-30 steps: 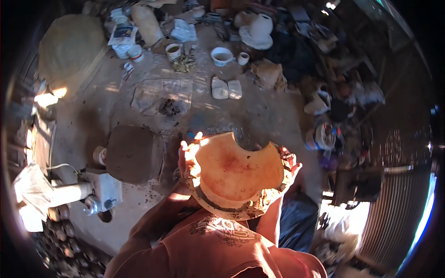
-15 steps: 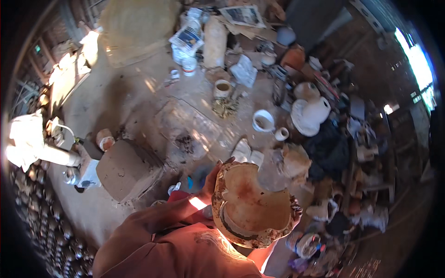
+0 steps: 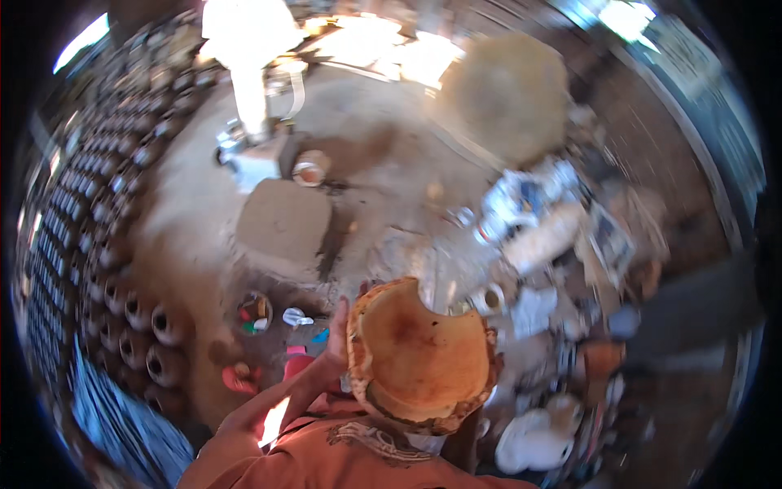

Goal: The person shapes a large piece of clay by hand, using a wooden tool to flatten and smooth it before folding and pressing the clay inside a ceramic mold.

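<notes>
Though I've swung round, the notched bowl [image 3: 428, 350] stays with me, left hand [image 3: 337, 336] clamped against its left rim, right hand untellable.

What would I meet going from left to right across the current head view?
Rows of dark pots → grey-brown block → held notched tan piece → crumpled white sheet → terracotta-coloured object

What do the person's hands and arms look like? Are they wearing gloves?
No glove on the left hand; its forearm is bare too, with a bright patch of light on it. The right hand is too hidden to describe. The shirt is orange-red with a pale print.
</notes>
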`<state>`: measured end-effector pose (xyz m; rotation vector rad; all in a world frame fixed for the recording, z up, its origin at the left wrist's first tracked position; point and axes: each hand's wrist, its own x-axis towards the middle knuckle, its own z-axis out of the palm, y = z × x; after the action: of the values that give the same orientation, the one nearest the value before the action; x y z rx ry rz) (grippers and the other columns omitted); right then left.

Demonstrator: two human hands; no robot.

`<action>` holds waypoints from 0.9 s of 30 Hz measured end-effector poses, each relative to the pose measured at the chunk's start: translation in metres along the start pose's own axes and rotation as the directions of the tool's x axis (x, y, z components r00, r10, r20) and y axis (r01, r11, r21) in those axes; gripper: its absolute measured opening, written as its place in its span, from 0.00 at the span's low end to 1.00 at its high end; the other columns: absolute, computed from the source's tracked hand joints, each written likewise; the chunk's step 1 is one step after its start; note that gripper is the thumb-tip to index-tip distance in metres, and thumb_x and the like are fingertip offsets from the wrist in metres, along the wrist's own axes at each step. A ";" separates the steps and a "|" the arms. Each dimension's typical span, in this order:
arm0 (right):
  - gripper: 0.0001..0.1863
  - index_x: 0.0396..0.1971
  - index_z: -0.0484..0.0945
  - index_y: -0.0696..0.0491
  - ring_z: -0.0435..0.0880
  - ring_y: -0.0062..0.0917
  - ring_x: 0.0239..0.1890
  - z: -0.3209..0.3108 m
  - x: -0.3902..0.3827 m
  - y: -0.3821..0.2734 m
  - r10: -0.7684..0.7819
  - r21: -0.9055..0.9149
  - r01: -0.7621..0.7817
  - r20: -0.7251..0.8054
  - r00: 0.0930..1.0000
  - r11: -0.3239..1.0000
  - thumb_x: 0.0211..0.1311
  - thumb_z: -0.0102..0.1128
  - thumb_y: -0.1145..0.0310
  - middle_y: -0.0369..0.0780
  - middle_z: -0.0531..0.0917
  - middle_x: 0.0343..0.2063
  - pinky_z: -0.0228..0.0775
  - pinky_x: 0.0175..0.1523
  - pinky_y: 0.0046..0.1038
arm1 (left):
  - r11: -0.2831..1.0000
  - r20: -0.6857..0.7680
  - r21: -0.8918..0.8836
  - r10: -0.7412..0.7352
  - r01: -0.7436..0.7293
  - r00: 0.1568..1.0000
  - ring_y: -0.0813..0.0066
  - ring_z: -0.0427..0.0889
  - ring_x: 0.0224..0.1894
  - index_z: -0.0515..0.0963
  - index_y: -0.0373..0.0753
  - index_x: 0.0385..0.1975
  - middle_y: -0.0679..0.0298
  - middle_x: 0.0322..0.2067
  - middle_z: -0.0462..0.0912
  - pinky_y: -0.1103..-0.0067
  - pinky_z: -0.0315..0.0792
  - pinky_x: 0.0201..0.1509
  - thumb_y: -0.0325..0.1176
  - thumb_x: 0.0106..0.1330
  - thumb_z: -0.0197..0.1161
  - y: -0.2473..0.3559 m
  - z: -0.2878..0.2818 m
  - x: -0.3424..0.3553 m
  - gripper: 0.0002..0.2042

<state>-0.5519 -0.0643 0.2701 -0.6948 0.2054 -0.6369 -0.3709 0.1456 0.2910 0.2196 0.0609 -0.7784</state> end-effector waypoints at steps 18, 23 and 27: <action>0.45 0.74 0.62 0.57 0.73 0.29 0.67 -0.019 0.056 0.233 0.982 -0.944 -0.323 -0.001 -0.190 -0.064 0.56 0.71 0.65 0.40 0.75 0.67 0.62 0.72 0.32 | 0.662 -0.737 0.026 0.520 -0.749 0.433 0.56 0.75 0.67 0.67 0.41 0.71 0.54 0.67 0.74 0.58 0.70 0.71 0.64 0.75 0.48 -0.173 -0.205 -0.279 0.37; 0.48 0.71 0.65 0.58 0.76 0.27 0.64 -0.081 -0.003 0.348 0.952 -0.987 0.104 -0.148 -0.266 -0.125 0.50 0.81 0.67 0.40 0.79 0.63 0.65 0.71 0.32 | 0.574 -0.848 -0.084 0.389 -0.815 0.361 0.58 0.76 0.66 0.67 0.41 0.72 0.55 0.66 0.76 0.61 0.71 0.71 0.62 0.73 0.52 -0.239 -0.319 -0.303 0.36; 0.50 0.68 0.68 0.59 0.77 0.26 0.62 -0.146 -0.028 0.473 0.914 -0.929 0.359 -0.225 -0.337 -0.096 0.44 0.87 0.64 0.41 0.80 0.61 0.68 0.69 0.31 | 0.603 -0.904 -0.114 0.266 -0.789 0.335 0.55 0.78 0.64 0.67 0.38 0.71 0.53 0.65 0.76 0.59 0.73 0.69 0.59 0.72 0.54 -0.300 -0.474 -0.297 0.36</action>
<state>-0.4039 0.1534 -0.1500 -1.8173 -0.5026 1.7409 -0.7802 0.2468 -0.1834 0.0163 1.0912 0.1766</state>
